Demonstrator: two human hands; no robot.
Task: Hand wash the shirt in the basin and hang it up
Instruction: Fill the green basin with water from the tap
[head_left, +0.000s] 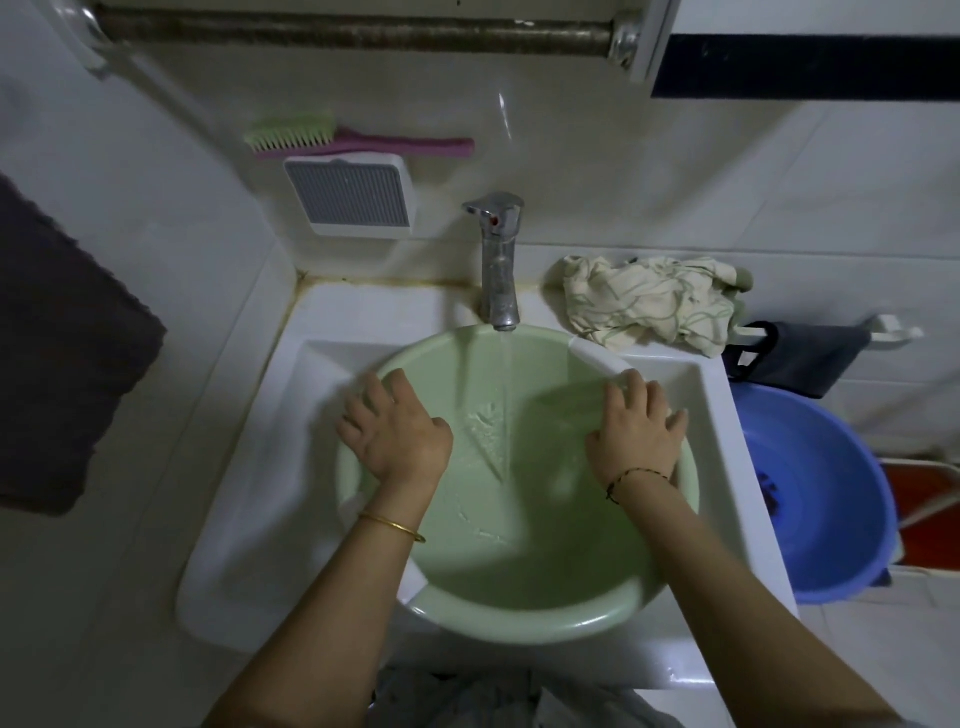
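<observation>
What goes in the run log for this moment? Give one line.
stage: filling | tap: running | basin: in sink | left hand, right hand: on rim | shirt: crumpled on ledge

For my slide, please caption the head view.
Both hands steady the green basin under the running tap.

Glossy plastic basin (519, 623), metal faucet (497, 270)
</observation>
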